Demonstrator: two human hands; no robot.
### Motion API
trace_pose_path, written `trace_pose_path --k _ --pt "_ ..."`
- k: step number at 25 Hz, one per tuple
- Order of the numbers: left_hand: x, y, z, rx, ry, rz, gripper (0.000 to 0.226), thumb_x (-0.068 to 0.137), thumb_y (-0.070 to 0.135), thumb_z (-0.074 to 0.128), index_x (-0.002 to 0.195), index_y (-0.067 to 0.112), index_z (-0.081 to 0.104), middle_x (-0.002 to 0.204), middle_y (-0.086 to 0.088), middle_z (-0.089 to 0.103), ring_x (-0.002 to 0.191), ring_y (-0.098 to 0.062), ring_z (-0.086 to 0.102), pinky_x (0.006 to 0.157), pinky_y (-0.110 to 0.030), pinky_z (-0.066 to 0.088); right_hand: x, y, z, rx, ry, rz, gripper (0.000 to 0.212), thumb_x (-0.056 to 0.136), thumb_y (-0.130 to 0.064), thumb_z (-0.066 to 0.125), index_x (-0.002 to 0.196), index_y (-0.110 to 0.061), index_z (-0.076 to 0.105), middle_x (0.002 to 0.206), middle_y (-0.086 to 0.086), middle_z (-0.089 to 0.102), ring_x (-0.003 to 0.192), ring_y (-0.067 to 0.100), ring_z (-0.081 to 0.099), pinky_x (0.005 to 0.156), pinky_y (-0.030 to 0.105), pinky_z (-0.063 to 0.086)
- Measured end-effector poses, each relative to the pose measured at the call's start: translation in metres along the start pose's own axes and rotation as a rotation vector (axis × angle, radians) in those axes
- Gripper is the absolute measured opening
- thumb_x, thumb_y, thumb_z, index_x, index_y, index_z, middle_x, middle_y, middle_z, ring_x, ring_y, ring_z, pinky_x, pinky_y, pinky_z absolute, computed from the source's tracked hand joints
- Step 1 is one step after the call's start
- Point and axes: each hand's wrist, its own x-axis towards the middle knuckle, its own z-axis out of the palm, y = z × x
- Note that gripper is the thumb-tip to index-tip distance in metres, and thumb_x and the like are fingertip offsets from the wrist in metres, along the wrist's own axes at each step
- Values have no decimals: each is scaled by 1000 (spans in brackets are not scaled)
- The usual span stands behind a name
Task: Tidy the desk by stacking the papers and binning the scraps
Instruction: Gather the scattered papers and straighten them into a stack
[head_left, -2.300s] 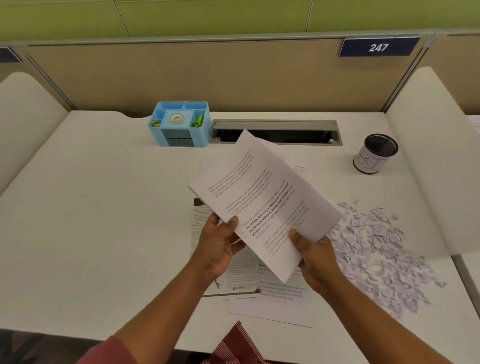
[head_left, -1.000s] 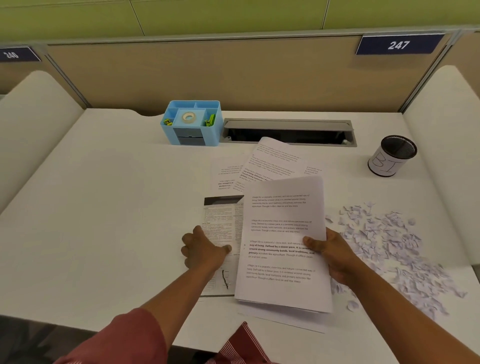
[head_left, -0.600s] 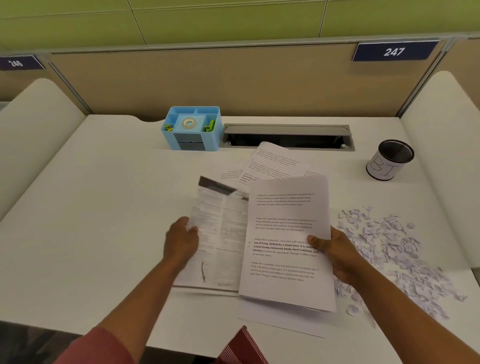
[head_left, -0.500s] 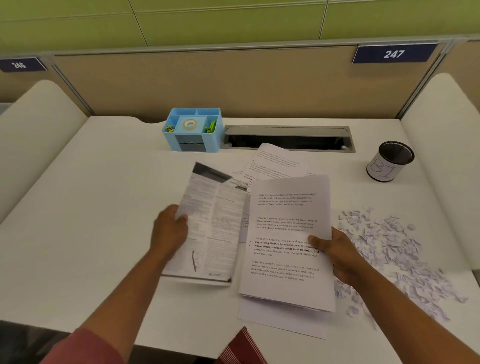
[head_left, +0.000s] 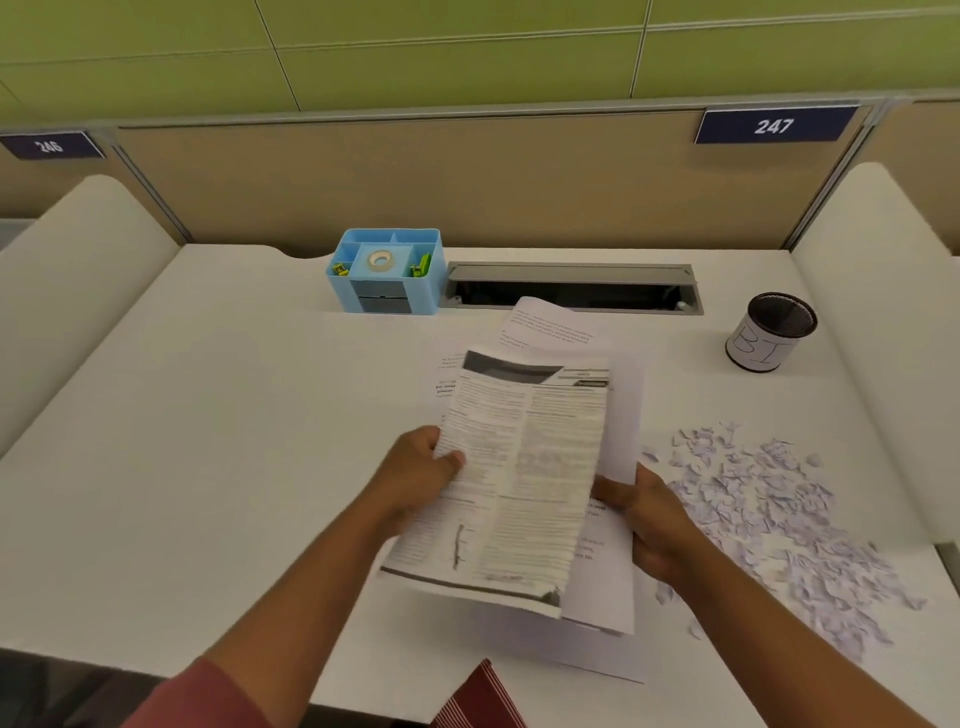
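Note:
My left hand (head_left: 415, 478) grips the left edge of a densely printed two-column sheet (head_left: 519, 467), which lies over the white sheets (head_left: 621, 415) that my right hand (head_left: 649, 519) holds by their right edge. The sheet looks blurred from motion. Two more printed papers (head_left: 550, 327) lie flat on the desk behind, partly covered. Another white sheet (head_left: 597, 660) lies under the held papers near the front edge. A wide heap of torn paper scraps (head_left: 769, 519) spreads over the desk's right side. A black mesh cup labelled as the bin (head_left: 771, 332) stands at the far right.
A blue desk organiser (head_left: 387, 273) with tape and clips stands at the back, next to an open grey cable slot (head_left: 571, 288). White side panels (head_left: 883, 312) flank the desk (head_left: 208, 415). A red striped cloth (head_left: 478, 696) shows at the front edge.
My left hand picked the two-column sheet off the desk and carried it right, over the sheets in my right hand. The right hand has kept its grip.

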Motion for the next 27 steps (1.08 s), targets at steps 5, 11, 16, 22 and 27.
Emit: trace_pose_path --k 5,11,16,22,27 --pt "-13 0 32 187 124 74 20 95 27 69 109 24 55 107 11 65 94 -9 64 72 -23 49 -13 -3 3 8 -24 -17 32 92 -5 66 123 -9 68 115 19 73 105 42 70 92 60 55" --pt "-20 2 47 149 181 60 37 98 24 65 128 23 44 119 8 55 106 -14 54 87 -27 43 -20 2 3 66 -26 -11 34 90 -9 68 124 -10 67 117 20 72 106 43 70 95 61 53" --pt "-17 -3 47 236 195 41 55 96 32 67 142 25 38 139 -1 51 128 -24 52 105 -40 47 -23 1 5 84 -16 -9 34 88 -9 69 123 -10 68 115 20 73 105 44 70 94 62 53" --pt "-9 -15 28 -158 -134 -212 50 100 29 63 145 23 41 132 1 65 111 -24 70 97 -48 56 -24 -3 6 88 -51 21 40 85 -10 71 125 -8 66 117 24 71 105 48 68 92 65 53" --pt "-9 -10 12 -407 -346 -192 27 103 10 55 130 16 59 121 -6 73 110 -30 71 96 -52 56 -22 -10 11 102 -74 51 39 92 -15 65 129 -5 64 121 26 69 109 49 66 97 67 49"
